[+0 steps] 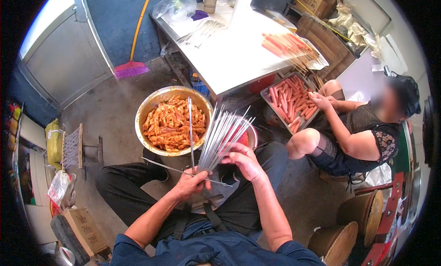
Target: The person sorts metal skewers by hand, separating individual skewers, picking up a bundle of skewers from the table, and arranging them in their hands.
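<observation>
My left hand [192,182] is closed around the lower ends of a fanned bundle of thin metal skewers [219,139]. One upright skewer stands apart on the bundle's left, and another lies crosswise at the same hand. Against the bundle's right side, my right hand [243,160] has its fingers curled on the skewers; their exact grip is partly hidden. Just beyond the left hand is a large metal basin [143,142] holding marinated meat pieces [174,123] in reddish sauce. Behind the skewers, a red-and-white tub [251,136] is partly covered.
A white table [229,59] bears loose skewers and a pile of skewered sausages [289,45]. To the right, a seated person [353,123] handles something over a tray of sausages [289,100]. A broom [133,66] leans at the wall; wooden stools [337,243] stand lower right.
</observation>
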Demonstrator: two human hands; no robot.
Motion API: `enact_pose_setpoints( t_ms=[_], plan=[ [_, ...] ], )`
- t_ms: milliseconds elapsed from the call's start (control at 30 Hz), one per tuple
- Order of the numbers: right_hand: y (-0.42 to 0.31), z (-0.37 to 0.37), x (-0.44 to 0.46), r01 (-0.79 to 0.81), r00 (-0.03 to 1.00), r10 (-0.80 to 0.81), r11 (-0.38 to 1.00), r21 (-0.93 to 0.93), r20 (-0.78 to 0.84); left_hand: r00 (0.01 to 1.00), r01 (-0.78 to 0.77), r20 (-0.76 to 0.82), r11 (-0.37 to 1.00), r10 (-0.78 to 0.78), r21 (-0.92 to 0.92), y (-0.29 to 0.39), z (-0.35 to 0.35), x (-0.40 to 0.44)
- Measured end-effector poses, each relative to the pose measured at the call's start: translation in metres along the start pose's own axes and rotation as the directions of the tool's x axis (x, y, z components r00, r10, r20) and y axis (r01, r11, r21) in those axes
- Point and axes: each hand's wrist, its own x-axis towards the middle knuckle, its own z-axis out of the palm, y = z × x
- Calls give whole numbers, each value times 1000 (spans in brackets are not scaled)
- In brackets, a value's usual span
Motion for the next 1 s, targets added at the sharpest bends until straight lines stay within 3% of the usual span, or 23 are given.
enact_pose_setpoints(
  t_ms=[33, 167, 200, 300, 400, 733, 1000],
  plan=[
    [-1, 1, -1, 28, 1000, -29, 989, 145, 4, 1000, -1, 0, 1000, 1, 9, -1, 1, 0],
    [-4, 11, 9, 175, 976, -122, 934, 312, -181, 999, -30, 30, 996, 27, 78, -1, 3, 1],
    [-4, 12, 13, 175, 976, -122, 934, 312, -182, 999, -29, 31, 997, 27, 78, -2, 4, 1],
    [-3, 15, 22, 208, 910, -96, 947, 243, -404, 999, 3, 44, 997, -7, 78, -3, 5, 1],
    [0, 14, 26, 270, 869, -139, 937, 221, -475, 999, 2, 45, 998, -4, 62, -5, 4, 2],
    [5, 3, 25, 309, 867, -179, 925, 220, -465, 999, 11, -51, 999, -9, 46, -1, 10, 3],
    [1, 12, 24, 270, 875, -105, 916, 298, -472, 999, 15, -48, 999, -13, 36, -5, 6, 4]
  ],
)
